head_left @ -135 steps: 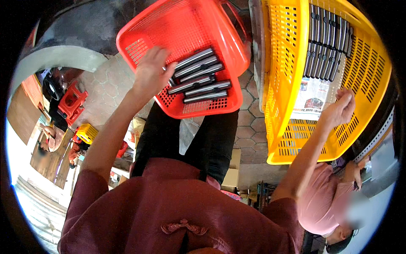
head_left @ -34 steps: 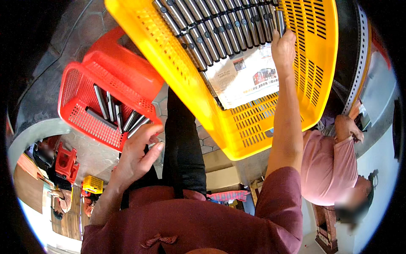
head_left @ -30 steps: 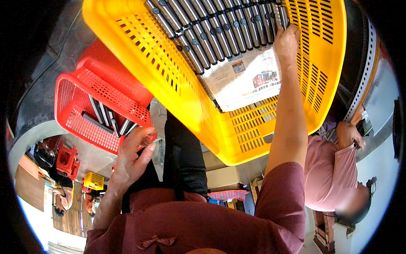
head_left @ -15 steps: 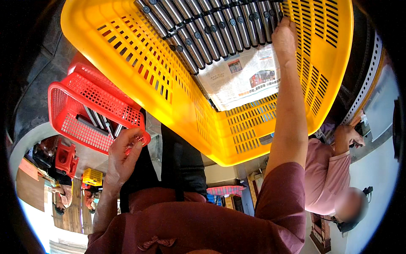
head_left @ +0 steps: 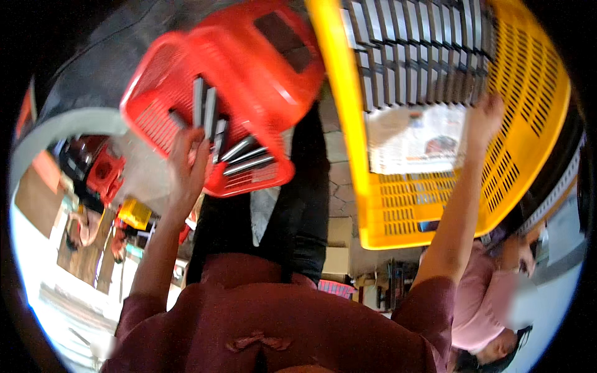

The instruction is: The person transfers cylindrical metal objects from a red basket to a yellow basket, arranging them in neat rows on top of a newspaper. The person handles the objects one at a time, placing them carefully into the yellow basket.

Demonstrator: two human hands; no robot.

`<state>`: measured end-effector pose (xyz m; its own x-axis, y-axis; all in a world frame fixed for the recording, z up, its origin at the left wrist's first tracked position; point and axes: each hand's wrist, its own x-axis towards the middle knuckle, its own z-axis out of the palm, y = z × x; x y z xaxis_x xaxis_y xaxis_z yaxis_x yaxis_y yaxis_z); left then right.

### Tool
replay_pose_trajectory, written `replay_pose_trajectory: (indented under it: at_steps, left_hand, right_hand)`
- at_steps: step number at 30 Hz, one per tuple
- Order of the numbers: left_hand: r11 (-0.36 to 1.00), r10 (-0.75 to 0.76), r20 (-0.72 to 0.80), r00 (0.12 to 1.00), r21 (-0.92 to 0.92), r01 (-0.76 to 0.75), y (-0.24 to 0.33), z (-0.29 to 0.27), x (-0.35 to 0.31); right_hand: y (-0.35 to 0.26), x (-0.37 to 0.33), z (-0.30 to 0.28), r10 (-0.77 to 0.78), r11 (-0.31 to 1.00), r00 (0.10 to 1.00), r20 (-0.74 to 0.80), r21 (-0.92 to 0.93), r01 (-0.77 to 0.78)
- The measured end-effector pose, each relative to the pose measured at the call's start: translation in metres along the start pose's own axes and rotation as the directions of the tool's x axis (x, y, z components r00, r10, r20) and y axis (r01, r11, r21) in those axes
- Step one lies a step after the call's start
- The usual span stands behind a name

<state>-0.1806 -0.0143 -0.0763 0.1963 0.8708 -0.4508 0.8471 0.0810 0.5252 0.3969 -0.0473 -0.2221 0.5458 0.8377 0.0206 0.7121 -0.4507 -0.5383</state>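
At left, the left hand [head_left: 188,155] hides part of the red basket [head_left: 168,81]; the right hand [head_left: 486,121] blurs beside far-cropped tubes [head_left: 423,78]; whether either grips anything, one cannot tell.

A head-worn fisheye looks down, close above the wearer's shirt [head_left: 205,323]; it faces the red basket [head_left: 163,87] and yellow crate [head_left: 528,112].

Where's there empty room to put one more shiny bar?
On the newspaper in the yellow basket, between the packed bars and the slotted strip, which is bare too. It's crowded in the packed rows, and in the red basket, where loose bars are by the left hand.
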Motion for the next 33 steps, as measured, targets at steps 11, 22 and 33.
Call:
replay_pose_trajectory:
  at_steps: [11,22,33]
  left_hand:
    - [0.971,-0.019,0.120,0.993,0.237,-0.010,-0.052,0.008,0.064]
    - [0.969,-0.146,0.339,0.929,-0.138,0.203,-0.061,0.009,0.072]
    - [0.928,-0.027,0.913,0.408,-0.129,0.350,0.105,-0.102,0.022]
  right_hand:
    - [-0.295,-0.157,-0.042,-0.079,0.960,0.997,0.006,0.268,0.075]
    - [-0.423,-0.205,0.035,-0.459,0.741,0.871,0.173,0.615,0.269]
    - [-0.363,-0.174,-0.052,-0.656,0.742,0.678,0.332,0.450,0.497]
